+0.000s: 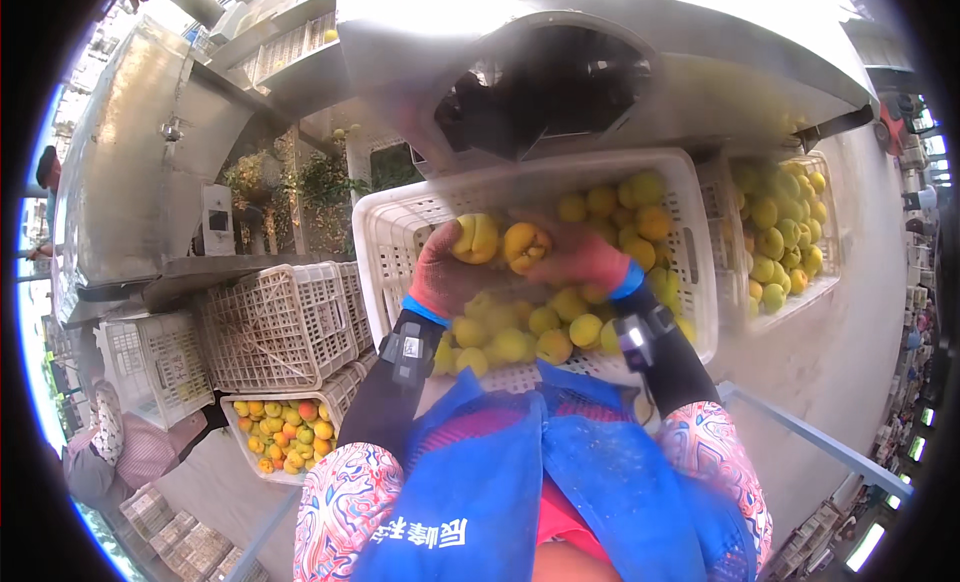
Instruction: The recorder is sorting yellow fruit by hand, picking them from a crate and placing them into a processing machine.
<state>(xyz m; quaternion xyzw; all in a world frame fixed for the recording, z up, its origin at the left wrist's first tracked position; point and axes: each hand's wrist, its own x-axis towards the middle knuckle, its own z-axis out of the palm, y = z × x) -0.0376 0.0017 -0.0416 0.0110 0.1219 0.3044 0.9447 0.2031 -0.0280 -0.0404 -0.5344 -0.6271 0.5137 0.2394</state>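
Note:
Over a white plastic crate [705,282], my two gloved hands each hold a fruit. My left hand [441,274], in a reddish glove with a blue cuff, is closed round a yellow peach [476,239]. My right hand [590,256], gloved the same way, grips an orange-yellow peach [525,247] whose surface shows a dark, creased patch. The two peaches are side by side, a small gap between them. Below and to the right of my hands, yellow-green peaches [550,344] lie in the crate; my hands and forearms hide some of them.
A second crate of peaches [780,242] stands at the right. Stacked crates [275,327] are at the left, above a crate of redder fruit [283,437]. Beyond my crate is a pale machine housing [720,42] with a dark opening. Another person [135,452] is at the far left.

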